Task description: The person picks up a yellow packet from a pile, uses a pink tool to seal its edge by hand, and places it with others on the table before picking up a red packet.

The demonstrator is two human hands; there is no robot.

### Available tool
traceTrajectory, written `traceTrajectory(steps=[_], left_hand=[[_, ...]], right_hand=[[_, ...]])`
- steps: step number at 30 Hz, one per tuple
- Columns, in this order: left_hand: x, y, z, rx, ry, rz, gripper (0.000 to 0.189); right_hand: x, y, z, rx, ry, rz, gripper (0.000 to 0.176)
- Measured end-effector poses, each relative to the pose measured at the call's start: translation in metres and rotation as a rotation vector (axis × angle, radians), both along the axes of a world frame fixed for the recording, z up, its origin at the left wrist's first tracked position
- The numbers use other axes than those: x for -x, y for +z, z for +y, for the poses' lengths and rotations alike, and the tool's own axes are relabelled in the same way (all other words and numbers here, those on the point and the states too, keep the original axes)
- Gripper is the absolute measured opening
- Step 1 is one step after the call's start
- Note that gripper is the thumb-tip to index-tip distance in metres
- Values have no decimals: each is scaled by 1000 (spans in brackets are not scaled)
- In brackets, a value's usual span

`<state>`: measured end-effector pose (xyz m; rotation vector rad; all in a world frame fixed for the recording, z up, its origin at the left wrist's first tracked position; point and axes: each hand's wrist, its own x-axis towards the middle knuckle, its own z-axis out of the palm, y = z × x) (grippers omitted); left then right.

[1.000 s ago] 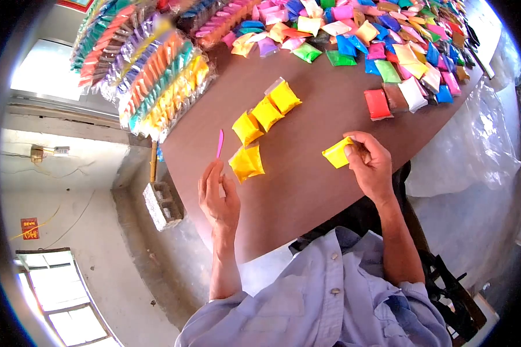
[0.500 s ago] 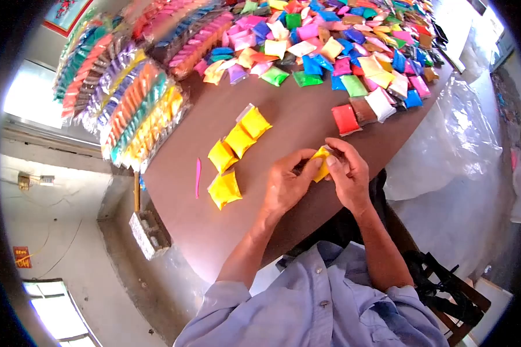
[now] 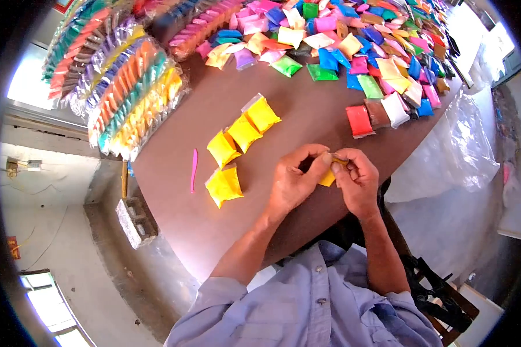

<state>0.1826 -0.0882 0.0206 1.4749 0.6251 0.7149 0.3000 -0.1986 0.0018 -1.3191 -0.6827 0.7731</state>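
Between my two hands, near the front edge of the brown table, is a small yellow packet (image 3: pixel 327 178). My left hand (image 3: pixel 297 178) pinches its top edge with thumb and forefinger. On the other side my right hand (image 3: pixel 358 179) grips the same edge, fingers curled. The packet's upper part is mostly covered by my fingers. To the left lie several yellow packets: a row running up and away with its far packet (image 3: pixel 262 114), and a separate nearer packet (image 3: pixel 224 184). A thin pink plastic stick (image 3: pixel 194 170) rests left of them.
A large heap of colourful packets (image 3: pixel 330 40) covers the table's far side. Clear bags of sorted packets (image 3: pixel 139 98) stand at the far left. Red, brown and white packets (image 3: pixel 360 120) sit right of centre. Clear plastic sheeting (image 3: pixel 463 144) hangs beyond the right edge.
My fingers have shifted closer together along the packet's top edge, and the packet now hangs lower beneath them. The whole view has tilted slightly. The packets on the table stay put.
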Motion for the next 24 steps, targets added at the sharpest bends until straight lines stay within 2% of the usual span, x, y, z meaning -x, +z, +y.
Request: traceTrajectory(steps=[1, 4, 10, 12, 16, 18, 24], left_hand=[[1, -5, 3, -2, -31, -13, 15], [4, -10, 4, 5, -59, -27, 17], [7, -11, 5, -53, 47, -20, 21], [6, -10, 4, 17, 77, -27, 19], [2, 0, 3, 124, 0, -70, 17], [1, 5, 2, 28, -59, -25, 15], [7, -1, 7, 21, -78, 9, 12]], right_hand=[[3, -1, 1, -69, 5, -11, 22], [6, 6, 1, -11, -6, 51, 25], [8, 21, 5, 73, -6, 11, 23], [5, 20, 3, 118, 18, -8, 23], [5, 8, -1, 46, -6, 22, 17], [6, -2, -2, 6, -22, 4, 15], [10, 5, 2, -9, -88, -121, 12]])
